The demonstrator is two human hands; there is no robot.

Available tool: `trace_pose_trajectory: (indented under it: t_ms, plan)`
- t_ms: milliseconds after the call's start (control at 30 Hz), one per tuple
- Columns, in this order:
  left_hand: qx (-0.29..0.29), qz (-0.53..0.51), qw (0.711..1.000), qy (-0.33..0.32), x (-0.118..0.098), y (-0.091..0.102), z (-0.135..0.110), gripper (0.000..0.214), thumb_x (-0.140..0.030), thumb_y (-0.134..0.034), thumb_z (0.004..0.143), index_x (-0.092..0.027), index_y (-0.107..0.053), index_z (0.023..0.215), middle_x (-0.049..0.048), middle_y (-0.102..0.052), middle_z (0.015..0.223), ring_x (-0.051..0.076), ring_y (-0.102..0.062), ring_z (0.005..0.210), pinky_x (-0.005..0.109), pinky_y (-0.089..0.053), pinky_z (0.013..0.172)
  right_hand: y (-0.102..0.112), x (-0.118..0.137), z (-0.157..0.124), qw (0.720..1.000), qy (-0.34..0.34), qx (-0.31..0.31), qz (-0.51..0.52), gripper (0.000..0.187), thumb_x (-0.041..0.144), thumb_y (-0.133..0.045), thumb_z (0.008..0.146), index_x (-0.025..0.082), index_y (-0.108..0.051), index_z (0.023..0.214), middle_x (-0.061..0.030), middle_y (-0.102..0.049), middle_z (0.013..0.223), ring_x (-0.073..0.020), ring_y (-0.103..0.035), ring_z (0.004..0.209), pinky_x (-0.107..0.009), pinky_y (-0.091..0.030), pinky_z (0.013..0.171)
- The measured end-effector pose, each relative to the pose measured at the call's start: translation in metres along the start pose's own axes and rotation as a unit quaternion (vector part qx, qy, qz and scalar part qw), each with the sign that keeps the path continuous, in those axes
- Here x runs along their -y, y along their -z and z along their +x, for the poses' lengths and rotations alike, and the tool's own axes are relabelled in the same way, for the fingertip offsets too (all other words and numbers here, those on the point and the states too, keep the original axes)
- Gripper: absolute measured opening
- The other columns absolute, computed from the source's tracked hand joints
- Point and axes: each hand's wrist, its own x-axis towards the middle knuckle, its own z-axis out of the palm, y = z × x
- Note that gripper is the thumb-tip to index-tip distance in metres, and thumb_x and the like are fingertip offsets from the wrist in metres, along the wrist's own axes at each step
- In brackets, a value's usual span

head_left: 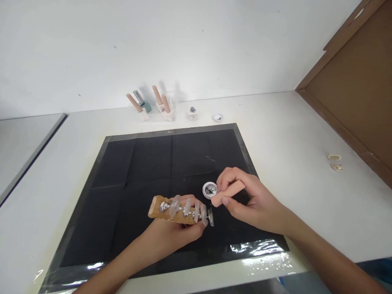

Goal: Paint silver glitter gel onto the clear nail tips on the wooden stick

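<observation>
My left hand [176, 230] is wrapped round a wooden nail-tip stand [157, 207] held over the black mat. Along the stand, several clear false nails [188, 207] sit on shiny metal holders. My right hand [248, 200] pinches a nail polish brush by its peach-coloured cap handle [228, 193]. The handle slants down to the left, close to the rightmost nail tips; the bristles are hard to make out. Just behind the handle, a small white round dish [206, 196] with silvery material in it rests on the mat.
A black mat [147, 163] is taped to the white table. At the back stand a clear tray [153, 117] with several polish bottles, an uncapped bottle [192, 115] and a small white dish [217, 118]. Two small round items [336, 167] lie right, near a brown panel [355, 85].
</observation>
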Motion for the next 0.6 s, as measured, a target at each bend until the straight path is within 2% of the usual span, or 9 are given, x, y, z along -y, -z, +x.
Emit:
trace_pose_trajectory:
  t_ms: [167, 300, 433, 600]
  plan:
    - [0.022, -0.002, 1.0, 0.019, -0.0003, -0.0004, 0.0, 0.01, -0.026, -0.051, 0.082, -0.021, -0.051, 0.074, -0.0069, -0.05, 0.055, 0.011, -0.051, 0.049, 0.022, -0.042, 0.049, -0.0005, -0.0006, -0.0003, 0.999, 0.044, 0.027, -0.003, 0.019, 0.0, -0.055, 0.074, 0.02, -0.055, 0.075, 0.002, -0.055, 0.08, -0.0116, -0.053, 0.074, -0.026, -0.041, 0.062]
    - [0.024, 0.0, 1.0, 0.006, 0.0029, -0.0002, 0.001, 0.012, -0.027, -0.051, 0.081, -0.021, -0.051, 0.072, -0.0052, -0.053, 0.061, 0.011, -0.053, 0.053, 0.024, -0.045, 0.053, -0.0006, 0.0012, 0.002, 0.999, 0.009, 0.013, -0.029, 0.015, 0.005, -0.055, 0.079, 0.02, -0.056, 0.078, 0.0009, -0.056, 0.083, -0.0121, -0.055, 0.076, -0.027, -0.043, 0.065]
    - [0.011, -0.008, 1.0, -0.002, 0.0081, -0.0007, 0.0015, 0.008, -0.027, -0.053, 0.081, -0.02, -0.055, 0.077, -0.0035, -0.056, 0.067, 0.012, -0.055, 0.057, 0.026, -0.047, 0.058, 0.0004, 0.0011, 0.0009, 1.0, -0.002, -0.006, -0.003, 0.014, 0.007, -0.055, 0.08, 0.021, -0.055, 0.082, 0.0005, -0.056, 0.081, -0.0134, -0.055, 0.075, -0.029, -0.043, 0.065]
    - [0.013, -0.024, 1.0, 0.002, 0.0084, 0.0006, 0.0007, 0.013, -0.028, -0.053, 0.081, -0.02, -0.054, 0.071, -0.0041, -0.051, 0.062, 0.012, -0.054, 0.056, 0.023, -0.047, 0.055, 0.0006, 0.0009, -0.0007, 0.998, 0.037, 0.041, 0.006, 0.019, 0.002, -0.055, 0.074, 0.02, -0.055, 0.073, 0.0007, -0.055, 0.078, -0.0135, -0.054, 0.072, -0.027, -0.042, 0.061]
